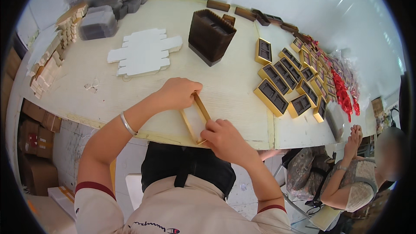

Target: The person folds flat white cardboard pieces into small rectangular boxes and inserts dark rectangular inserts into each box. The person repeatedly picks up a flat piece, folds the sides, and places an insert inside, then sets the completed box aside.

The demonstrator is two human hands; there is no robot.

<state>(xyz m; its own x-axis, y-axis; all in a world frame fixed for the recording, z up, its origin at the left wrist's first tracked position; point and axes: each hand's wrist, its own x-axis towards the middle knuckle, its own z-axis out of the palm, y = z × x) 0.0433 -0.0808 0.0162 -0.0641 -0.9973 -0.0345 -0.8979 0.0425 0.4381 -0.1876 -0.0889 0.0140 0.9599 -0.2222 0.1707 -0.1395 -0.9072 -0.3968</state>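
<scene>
Left hand (178,94) and right hand (226,141) both had hold of the gold frame (202,107)!

In the head view, the left hand pinched its far end, fingers curled tight, while the right gripped the near end; the frame slanted between them, open in the middle, over the table (242,104). Good handling seemed to call for light, matched pressure at both ends, corners square, thin walls unbent. Straight ahead of the hands rose the dark trays (211,37); beyond the left hand lay white card (145,52); off to the right, gold boxes (273,96) offered a shape to match.
</scene>
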